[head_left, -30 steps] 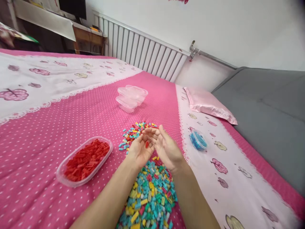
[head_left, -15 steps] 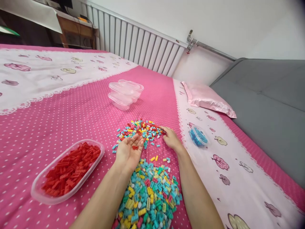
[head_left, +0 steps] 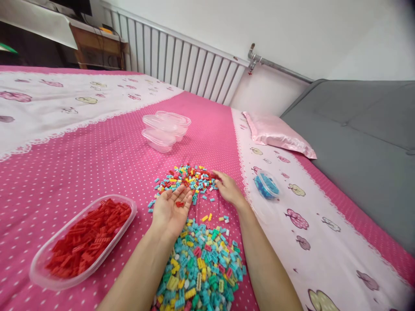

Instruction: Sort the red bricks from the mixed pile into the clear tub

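Observation:
My left hand [head_left: 171,212] is palm up with its fingers loosely curled, cradling a small red toy brick [head_left: 179,204]. It is beside the near edge of a small pile of mixed toy bricks [head_left: 186,176]. At that pile's right edge, my right hand [head_left: 228,188] has thumb and fingers drawn together against some red bricks; what lies between the fingertips is too small to make out. Below both hands and between the forearms spreads a larger heap of toy bricks [head_left: 204,263], mostly turquoise, green, yellow and pink. A clear tub [head_left: 128,225] full of red bricks [head_left: 89,239] stands at the left.
Several clear plastic tubs [head_left: 165,129] are grouped farther back on the pink dotted bedspread [head_left: 129,151]. To the right stands a clear container of blue bricks [head_left: 266,185]. Beyond are a pink pillow [head_left: 277,134], a grey headboard [head_left: 359,129] and a white radiator [head_left: 181,56].
The view has shifted slightly, so most things appear a little farther left. Both hands keep nearly the same places at the small pile, the red brick still on my left palm.

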### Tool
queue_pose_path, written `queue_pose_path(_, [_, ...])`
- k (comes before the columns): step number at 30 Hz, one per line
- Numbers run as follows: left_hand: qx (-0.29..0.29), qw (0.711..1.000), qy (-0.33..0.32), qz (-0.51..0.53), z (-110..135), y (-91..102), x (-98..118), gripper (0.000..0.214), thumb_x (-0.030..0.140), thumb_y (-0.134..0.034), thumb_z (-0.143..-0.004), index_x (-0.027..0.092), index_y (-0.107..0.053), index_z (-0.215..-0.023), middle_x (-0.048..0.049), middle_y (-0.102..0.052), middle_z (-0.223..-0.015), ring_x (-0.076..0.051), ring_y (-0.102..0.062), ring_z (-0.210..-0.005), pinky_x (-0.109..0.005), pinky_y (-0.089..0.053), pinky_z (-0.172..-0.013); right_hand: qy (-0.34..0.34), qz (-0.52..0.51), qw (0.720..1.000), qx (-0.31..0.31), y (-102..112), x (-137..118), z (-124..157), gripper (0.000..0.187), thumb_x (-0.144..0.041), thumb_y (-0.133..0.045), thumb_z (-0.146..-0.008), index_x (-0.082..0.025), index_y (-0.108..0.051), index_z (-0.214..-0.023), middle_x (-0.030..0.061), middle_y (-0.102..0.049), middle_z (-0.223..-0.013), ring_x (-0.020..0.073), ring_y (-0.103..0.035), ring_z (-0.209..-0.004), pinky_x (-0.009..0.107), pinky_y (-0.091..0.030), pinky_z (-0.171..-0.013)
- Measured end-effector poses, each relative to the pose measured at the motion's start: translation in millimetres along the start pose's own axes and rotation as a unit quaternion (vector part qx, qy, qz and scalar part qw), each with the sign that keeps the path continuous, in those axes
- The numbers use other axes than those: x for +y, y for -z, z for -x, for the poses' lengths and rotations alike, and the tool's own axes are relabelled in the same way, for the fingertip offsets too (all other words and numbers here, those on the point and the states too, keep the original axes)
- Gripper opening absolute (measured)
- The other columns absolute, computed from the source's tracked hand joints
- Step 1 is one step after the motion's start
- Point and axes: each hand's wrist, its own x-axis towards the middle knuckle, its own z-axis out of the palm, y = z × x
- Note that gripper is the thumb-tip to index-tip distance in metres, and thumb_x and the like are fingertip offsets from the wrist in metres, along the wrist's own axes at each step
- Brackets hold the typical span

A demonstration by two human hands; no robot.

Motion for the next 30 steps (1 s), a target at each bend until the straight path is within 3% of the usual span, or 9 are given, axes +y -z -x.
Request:
queue_pose_path(3, [-0.001, 1.0, 0.0, 0.002, 0, 0.3, 0, 0.026, 0.019, -0.032, -0.085, 0.01, -0.056, -0.093, -0.0124, -0.059, -0.087, -0.016, -0.06, -0.08, -0.023, -0.052, -0.06, 0.018, -0.003, 1.0, -0.024, -9, -8, 0, 0.046, -0.008, -0.039, -0.079, -0.02, -0.054, -0.121, 0.006, -0.057, -0.123, 0.0176, -0.049, -0.115, 0.038, -0.033, -0.103])
queue_pose_path(7, [-0.001, 1.0, 0.004, 0.001, 1, 0.1, 0, 0.025, 0.019, -0.033, -0.085, 0.012, -0.057, -0.092, -0.0118, -0.059, -0.087, -0.016, -0.06, -0.079, -0.023, -0.052, -0.058, 0.036, -0.033, 0.998, -0.048, -5, -12, 2, 0.048, -0.005, -0.042, -0.076, -0.024, -0.056, -0.118, 0.0018, -0.06, -0.119, 0.0166, -0.053, -0.111, 0.036, -0.038, -0.1])
queue_pose_path(15, [-0.007, 1.0, 0.005, -0.008, -1, 1.4, -1, 0.027, 0.02, -0.033, -0.085, 0.009, -0.057, -0.093, -0.0132, -0.059, -0.089, -0.017, -0.06, -0.082, -0.023, -0.052, -0.06, 0.024, -0.025, 0.999, -0.037, -2, -10, 1, 0.039, -0.009, -0.049, -0.075, -0.02, -0.059, -0.11, 0.0043, -0.064, -0.109, 0.0176, -0.059, -0.101, 0.036, -0.043, -0.093])
queue_pose_path(21, [-0.006, 1.0, 0.004, -0.009, 1, 0.5, -1, 0.027, 0.019, -0.033, -0.085, 0.011, -0.057, -0.094, -0.0126, -0.059, -0.087, -0.017, -0.061, -0.079, -0.023, -0.052, -0.06, 0.055, -0.018, 0.998, -0.029, -9, -16, 1, 0.05, -0.006, -0.037, -0.078, -0.02, -0.05, -0.124, 0.0051, -0.056, -0.124, 0.0156, -0.05, -0.115, 0.034, -0.036, -0.101])
queue_pose_path(30, [-0.015, 1.0, 0.003, -0.016, 4, 0.1, -2, 0.028, 0.02, -0.032, -0.086, 0.008, -0.056, -0.094, -0.014, -0.06, -0.087, -0.016, -0.061, -0.078, -0.022, -0.052, -0.061, 0.053, 0.031, 0.998, 0.003, -8, -30, 4, 0.029, -0.015, -0.048, -0.08, -0.022, -0.065, -0.103, 0.0045, -0.067, -0.105, 0.0172, -0.059, -0.098, 0.033, -0.044, -0.09])
